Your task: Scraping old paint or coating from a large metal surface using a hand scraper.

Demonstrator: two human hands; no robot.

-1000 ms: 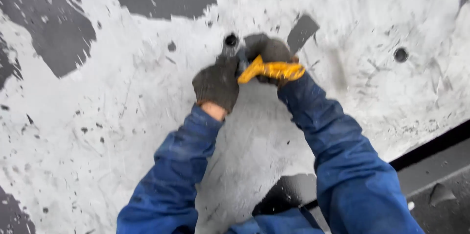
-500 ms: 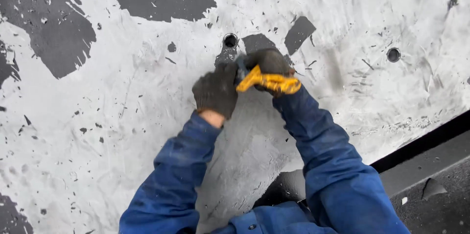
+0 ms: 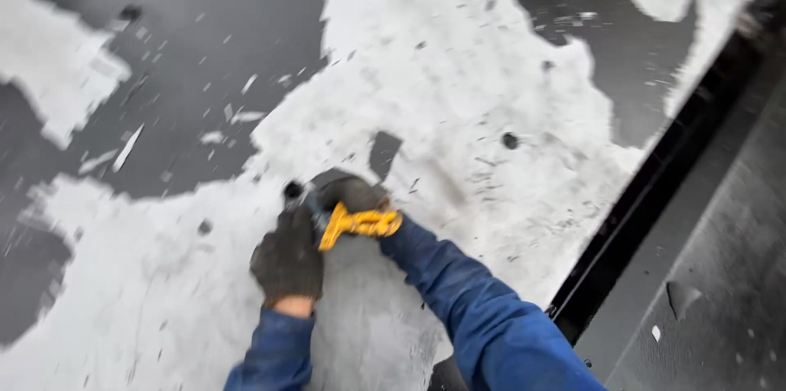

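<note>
Low over a paint-flaked grey panel [image 3: 458, 72], left hand [image 3: 288, 258] and right hand [image 3: 354, 194] (both gloved) clench a yellow-handled scraper [image 3: 359, 224]; steady, flat pressure suits.

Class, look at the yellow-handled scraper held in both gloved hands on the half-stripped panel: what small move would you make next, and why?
Probably push the yellow-handled scraper a short way forward, toward the small dark patch just ahead. The left hand and right hand both grip it low against the panel. Around it the surface is already light and bare, while that patch, and the wider dark coating upper left, remain.
</note>
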